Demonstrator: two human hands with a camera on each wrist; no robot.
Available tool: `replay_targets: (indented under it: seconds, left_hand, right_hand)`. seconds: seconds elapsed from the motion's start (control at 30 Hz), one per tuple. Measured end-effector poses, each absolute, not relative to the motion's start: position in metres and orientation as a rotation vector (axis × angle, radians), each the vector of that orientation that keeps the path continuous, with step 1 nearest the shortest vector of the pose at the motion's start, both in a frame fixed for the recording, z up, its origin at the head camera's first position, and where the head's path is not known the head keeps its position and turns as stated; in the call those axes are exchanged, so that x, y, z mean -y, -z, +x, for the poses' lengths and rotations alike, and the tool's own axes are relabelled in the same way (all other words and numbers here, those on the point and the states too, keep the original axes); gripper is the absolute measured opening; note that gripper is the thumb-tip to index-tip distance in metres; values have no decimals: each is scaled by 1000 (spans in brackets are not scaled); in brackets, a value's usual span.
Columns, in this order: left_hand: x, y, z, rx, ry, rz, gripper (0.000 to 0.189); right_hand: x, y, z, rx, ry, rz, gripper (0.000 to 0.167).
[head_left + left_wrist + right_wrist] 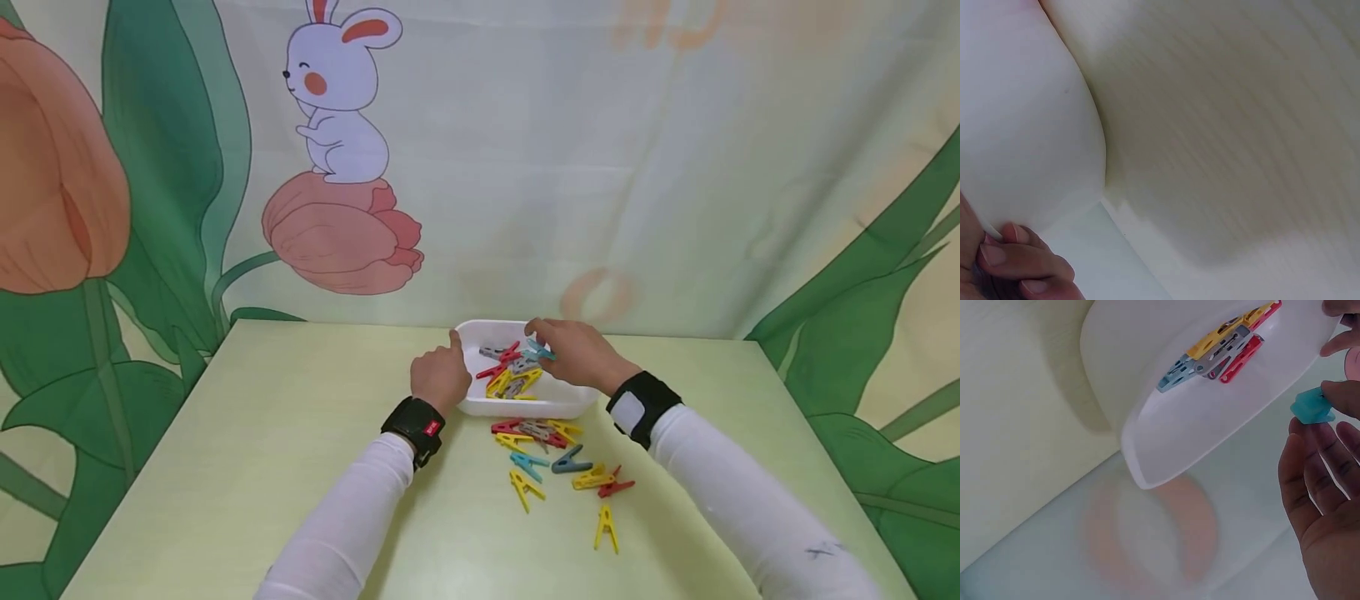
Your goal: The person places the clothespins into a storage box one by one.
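Note:
A white plastic tray (555, 406) stands at the back of the table, with several red, yellow, grey and blue clothespins (513, 379) heaped inside. My left hand (441, 377) grips the tray's left end; in the left wrist view its curled fingers (1025, 259) meet the rim. Over the tray's right part, my right hand (579, 352) pinches a light blue clothespin (1312, 407) between thumb and fingertips. The right wrist view shows that clothespin end-on, beyond the tray's rim, apart from the heap.
In front of the tray lies a loose cluster of red, yellow and grey clothespins (534, 430). Nearer are a light blue one (529, 464), a grey-blue one (572, 460) and several yellow and red ones. A printed curtain (675, 208) hangs behind the table's back edge.

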State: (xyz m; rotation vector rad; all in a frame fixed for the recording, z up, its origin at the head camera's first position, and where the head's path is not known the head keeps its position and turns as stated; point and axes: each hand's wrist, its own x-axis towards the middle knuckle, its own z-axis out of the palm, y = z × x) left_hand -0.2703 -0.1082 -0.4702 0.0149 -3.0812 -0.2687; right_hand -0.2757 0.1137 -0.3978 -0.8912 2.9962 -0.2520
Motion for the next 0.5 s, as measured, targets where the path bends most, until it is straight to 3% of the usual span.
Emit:
replay_targets:
  seconds: [0.5]
  left_hand:
    - [107, 469, -271, 3077, 264, 25, 70]
  right_hand:
    - [-104, 416, -298, -2975, 213, -836, 47]
